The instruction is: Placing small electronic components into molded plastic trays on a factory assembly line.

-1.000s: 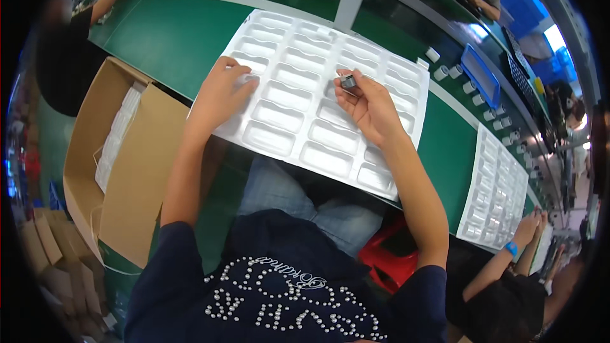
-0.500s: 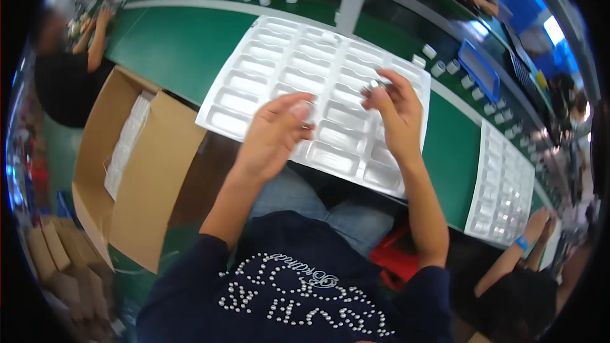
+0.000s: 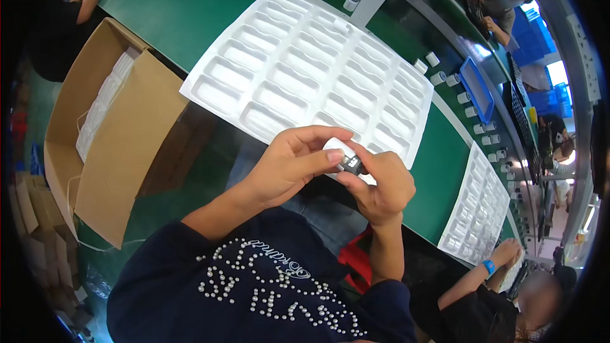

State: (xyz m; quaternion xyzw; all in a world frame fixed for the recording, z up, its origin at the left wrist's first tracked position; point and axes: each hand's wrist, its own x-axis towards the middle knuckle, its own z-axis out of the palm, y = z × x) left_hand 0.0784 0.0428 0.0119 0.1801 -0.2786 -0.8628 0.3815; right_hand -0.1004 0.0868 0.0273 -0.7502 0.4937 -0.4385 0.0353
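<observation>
Between my two hands is a small cylinder (image 3: pixel 344 154), white at one end and dark grey at the other, with light marks on the grey part. My left hand (image 3: pixel 293 164) pinches its white end, thumb on top. Closed about the grey end are the fingers of my right hand (image 3: pixel 385 185), which partly hide it. Both hands are just above the near edge of a white moulded tray (image 3: pixel 270 71) with rows of long hollows. The tray lies slanted on the green bench (image 3: pixel 171 9).
To the left stands an open cardboard box (image 3: pixel 136 146) with white trays inside. White-and-dark cylinders (image 3: pixel 438 78) line the conveyor beyond the bench, near a blue tray (image 3: pixel 478 89). A second moulded tray (image 3: pixel 473 206) lies at right, beside a co-worker's hands (image 3: pixel 506 253).
My hands were apart over the tray, each with fingers bent around something small. They have come together nearer my body, both on the cylinder. The view has also shifted.
</observation>
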